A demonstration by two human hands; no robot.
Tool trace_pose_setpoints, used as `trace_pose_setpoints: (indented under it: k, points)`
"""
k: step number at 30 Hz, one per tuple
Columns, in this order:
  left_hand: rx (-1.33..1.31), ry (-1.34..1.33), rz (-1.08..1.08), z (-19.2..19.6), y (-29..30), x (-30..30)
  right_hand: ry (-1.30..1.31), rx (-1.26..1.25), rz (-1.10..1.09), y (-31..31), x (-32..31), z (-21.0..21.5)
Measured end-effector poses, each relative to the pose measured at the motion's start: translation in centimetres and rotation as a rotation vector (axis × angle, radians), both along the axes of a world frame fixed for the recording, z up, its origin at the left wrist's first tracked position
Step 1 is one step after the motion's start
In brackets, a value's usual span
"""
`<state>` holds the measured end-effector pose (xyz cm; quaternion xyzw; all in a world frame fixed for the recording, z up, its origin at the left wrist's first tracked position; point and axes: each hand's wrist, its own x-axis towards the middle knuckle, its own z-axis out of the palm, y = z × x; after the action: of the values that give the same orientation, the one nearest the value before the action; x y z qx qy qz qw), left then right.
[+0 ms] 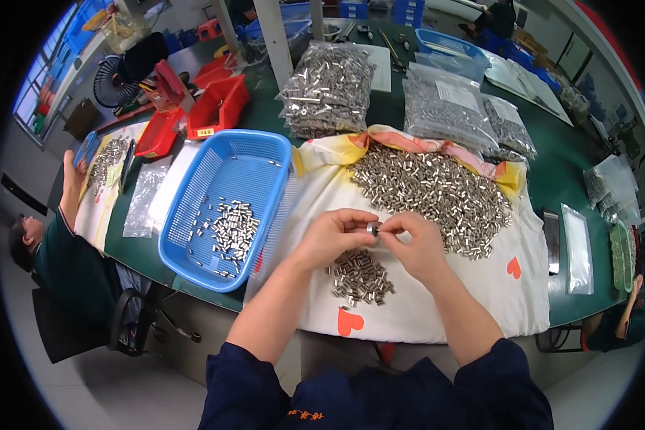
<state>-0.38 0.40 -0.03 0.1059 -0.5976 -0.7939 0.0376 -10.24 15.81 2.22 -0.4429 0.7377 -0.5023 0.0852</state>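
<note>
Over the white cloth (473, 301), my left hand (331, 235) pinches a small round metal piece (373, 228) with a dark side and a shiny rim. My right hand (417, 247) meets it from the other side, thumb and fingertips closed together at the piece. Whatever those right fingertips hold is too small to tell. Below my hands lies a small pile of short silver metal cylinders (361, 278). A far larger heap of similar cylinders (437, 193) spreads out behind and to the right.
To the left stands a blue mesh basket (170, 247) holding loose cylinders. Bags of metal parts (326, 89) and more bags (448, 107) line the back. Red bins (229, 107) sit at the far left. A phone (551, 241) lies right. People (72, 265) sit at both sides.
</note>
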Motion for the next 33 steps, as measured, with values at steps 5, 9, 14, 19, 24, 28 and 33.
trace_pose_setpoints:
  k: [5,9,14,19,24,28,33]
  points:
    - [0.010,0.005,-0.015,0.2,0.0,0.3,-0.012,-0.033,0.016,0.0,0.3,0.1]
    - [-0.003,0.024,-0.025,-0.1,-0.1,0.1,0.177,-0.058,0.004,-0.1,0.6,0.0]
    - [-0.034,0.029,0.013,0.0,-0.1,0.1,0.301,-0.114,0.007,-0.5,0.7,-0.2]
    - [-0.029,0.017,-0.004,0.1,-0.4,0.3,0.084,-0.038,0.076,-0.1,0.0,0.2]
    - [-0.097,-0.006,-0.100,0.1,-0.6,0.7,-0.203,0.148,0.037,0.0,0.0,1.2]
    - [-0.352,-0.024,-0.137,1.0,-0.3,1.1,0.289,0.279,-0.008,0.9,-2.8,-0.1]
    - [-0.564,-0.018,-0.213,1.2,0.1,0.9,0.578,0.458,-0.095,0.8,-3.1,-1.3]
